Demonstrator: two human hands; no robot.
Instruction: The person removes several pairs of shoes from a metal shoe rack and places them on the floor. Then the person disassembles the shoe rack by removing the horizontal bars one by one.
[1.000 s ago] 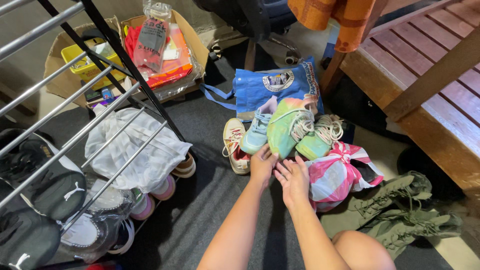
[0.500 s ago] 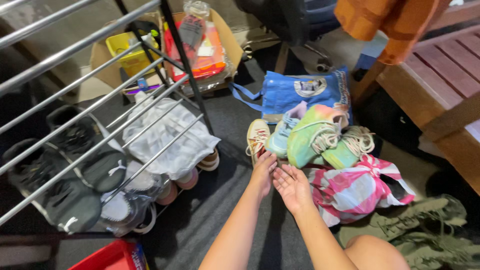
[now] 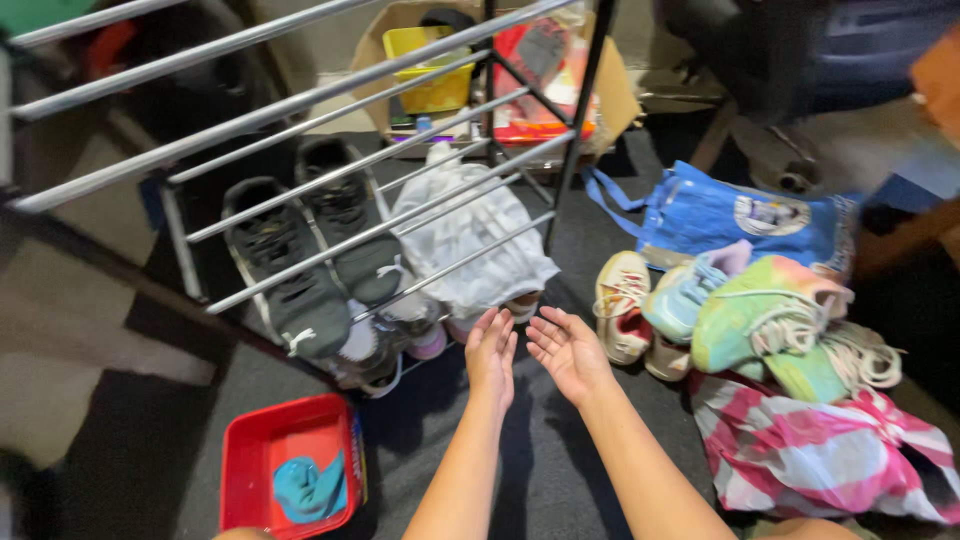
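My left hand (image 3: pixel 492 347) and right hand (image 3: pixel 566 350), both open and empty, hover between the shoe rack (image 3: pixel 300 160) and the green sneakers (image 3: pixel 770 325); I judge I'm between grabs, needing a fresh reach next.

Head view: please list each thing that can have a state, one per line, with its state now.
left hand: open, empty, palm facing inward
right hand: open, empty, palm up
red tub: upright, holds a blue cloth
white bag: lying on the rack's lower shelf
black shoes: on the rack, side by side
green sneakers: piled, laces loose
blue bag: lying flat
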